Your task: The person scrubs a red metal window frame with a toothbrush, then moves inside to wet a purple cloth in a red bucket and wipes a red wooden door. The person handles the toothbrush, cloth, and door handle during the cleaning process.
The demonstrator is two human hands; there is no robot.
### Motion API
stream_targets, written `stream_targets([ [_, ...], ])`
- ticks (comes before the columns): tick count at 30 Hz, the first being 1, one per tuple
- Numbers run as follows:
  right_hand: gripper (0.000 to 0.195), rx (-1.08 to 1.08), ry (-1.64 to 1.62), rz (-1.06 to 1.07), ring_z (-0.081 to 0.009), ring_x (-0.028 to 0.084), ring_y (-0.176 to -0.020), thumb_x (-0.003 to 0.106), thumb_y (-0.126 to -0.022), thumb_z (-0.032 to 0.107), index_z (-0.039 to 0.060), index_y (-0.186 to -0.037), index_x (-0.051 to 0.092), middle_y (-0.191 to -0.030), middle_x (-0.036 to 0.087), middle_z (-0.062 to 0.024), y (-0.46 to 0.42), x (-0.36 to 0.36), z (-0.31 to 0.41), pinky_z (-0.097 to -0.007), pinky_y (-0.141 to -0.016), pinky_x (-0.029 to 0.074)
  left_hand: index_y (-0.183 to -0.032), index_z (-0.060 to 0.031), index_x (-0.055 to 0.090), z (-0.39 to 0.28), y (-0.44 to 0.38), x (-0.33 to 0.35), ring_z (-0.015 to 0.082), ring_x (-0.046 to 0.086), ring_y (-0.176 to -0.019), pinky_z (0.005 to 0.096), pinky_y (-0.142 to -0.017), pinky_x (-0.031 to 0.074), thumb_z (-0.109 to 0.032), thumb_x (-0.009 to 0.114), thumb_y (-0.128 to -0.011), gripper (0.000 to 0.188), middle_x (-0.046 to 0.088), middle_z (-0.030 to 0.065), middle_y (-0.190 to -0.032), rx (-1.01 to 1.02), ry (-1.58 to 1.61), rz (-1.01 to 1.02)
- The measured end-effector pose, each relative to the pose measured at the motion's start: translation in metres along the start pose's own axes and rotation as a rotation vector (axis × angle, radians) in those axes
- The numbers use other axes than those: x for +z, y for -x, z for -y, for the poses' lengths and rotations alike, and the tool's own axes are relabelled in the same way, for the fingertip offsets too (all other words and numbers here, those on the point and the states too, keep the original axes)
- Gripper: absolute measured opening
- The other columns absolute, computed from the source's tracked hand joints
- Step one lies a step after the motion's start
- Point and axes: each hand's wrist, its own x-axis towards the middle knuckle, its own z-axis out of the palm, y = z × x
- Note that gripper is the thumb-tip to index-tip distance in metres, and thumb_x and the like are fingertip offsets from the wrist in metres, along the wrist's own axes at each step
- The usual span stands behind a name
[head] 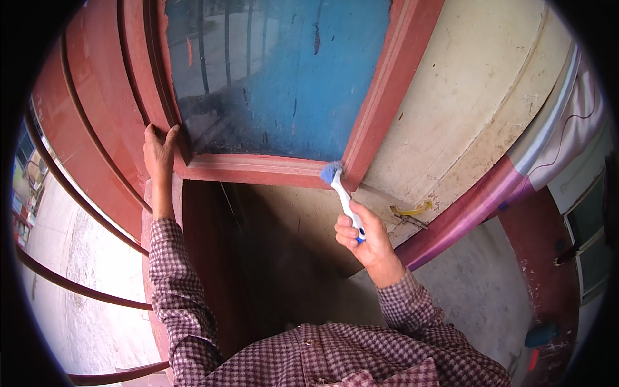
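My right hand [365, 239] is closed around the white and blue handle of a small brush [344, 196]. Its blue bristles rest against the lower right corner of a red-painted wooden window frame [261, 169]. Within that frame sits a glass pane [290, 87] that looks blue and dusty, with dark streaks and reflected bars. At the frame's left side, my left hand [161, 150] has its thumb and fingertips on the red wood; whether it grips the edge or only rests there is unclear.
Curved-looking metal bars [82, 106] run along the left, with pale ground beyond. Below the frame is a dark opening. On the right are a cream panel [464, 96], a yellow-handled metal latch [413, 210] and a pink and silver curtain [464, 213].
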Motion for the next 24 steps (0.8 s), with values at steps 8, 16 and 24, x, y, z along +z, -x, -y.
stream_targets([
  [8,0.021,0.163,-0.092,-0.023,-0.0098,0.035,-0.041,0.047,-0.090,0.025,0.0088,-0.077,0.042,-0.058,0.043,-0.0024,0.004,-0.030,0.011,-0.0231,-0.039,0.028,-0.115,0.0003,0.044,0.010,-0.001,-0.005,0.0390,0.055,-0.080,0.0438,-0.068,0.042,-0.046,0.063,-0.076,0.064,0.057,0.0223,-0.086,-0.007,-0.020,0.043],
  [16,0.031,-0.805,1.135,0.087,-0.0087,0.050,-0.063,0.053,-0.084,0.012,0.0006,-0.113,0.052,-0.071,0.053,-0.0021,0.040,0.135,0.100,-0.0236,-0.053,0.041,-0.122,-0.0006,0.041,-0.028,0.014,-0.009,0.0382,0.051,-0.097,0.0424,-0.083,0.042,-0.038,0.066,-0.075,0.065,0.055,0.0237,-0.102,-0.107,-0.059,0.001],
  [24,0.032,-2.002,1.796,0.124,-0.0305,0.056,-0.067,0.058,-0.077,0.017,0.0098,-0.108,0.060,-0.075,0.057,-0.0138,0.013,0.309,0.182,-0.0384,-0.061,0.044,-0.120,-0.0016,0.039,-0.039,0.020,0.009,0.0346,0.048,-0.104,0.0445,-0.082,0.044,-0.035,0.064,-0.075,0.062,0.052,0.0165,-0.113,-0.102,-0.052,0.049],
])
